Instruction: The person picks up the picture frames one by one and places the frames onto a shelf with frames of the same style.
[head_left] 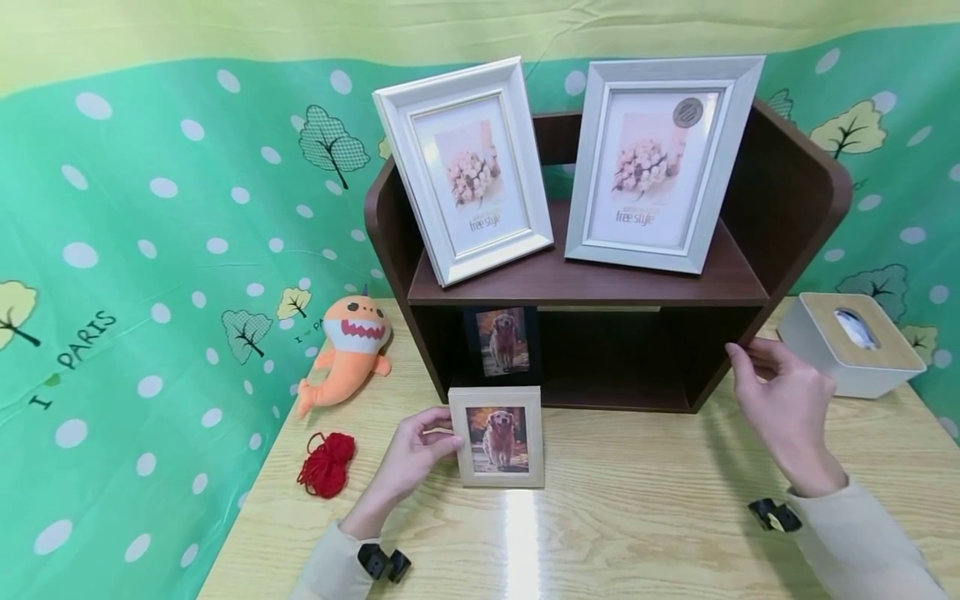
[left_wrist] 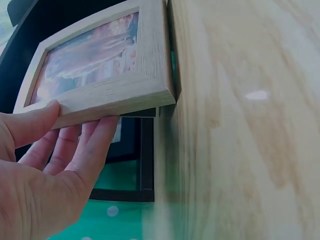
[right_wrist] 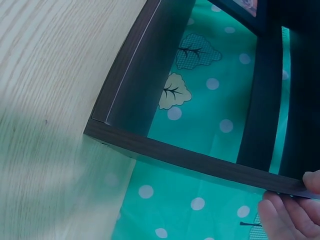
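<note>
A pale wooden picture frame (head_left: pixel 498 479) with a photo of a golden dog stands in front of the dark brown shelf (head_left: pixel 588 279). My left hand (head_left: pixel 420 446) grips its left edge, thumb on the face and fingers behind, as the left wrist view shows. My right hand (head_left: pixel 787 400) pinches the front edge of the shelf's right side panel (right_wrist: pixel 200 165) between thumb and fingers. Inside the lower compartment, at its left, stands a dark picture frame (head_left: pixel 504 342) with a similar dog photo. On the upper board lean a white picture frame (head_left: pixel 472 183) and a silver-grey picture frame (head_left: pixel 663 167).
An orange shark plush (head_left: pixel 352 354) lies left of the shelf on the light wooden table (head_left: pixel 630 517). Nearer the front is a bundle of red yarn (head_left: pixel 327 465). To the shelf's right stands a white tissue box (head_left: pixel 851 342) with a wooden lid. Green patterned cloth (head_left: pixel 150 292) hangs behind.
</note>
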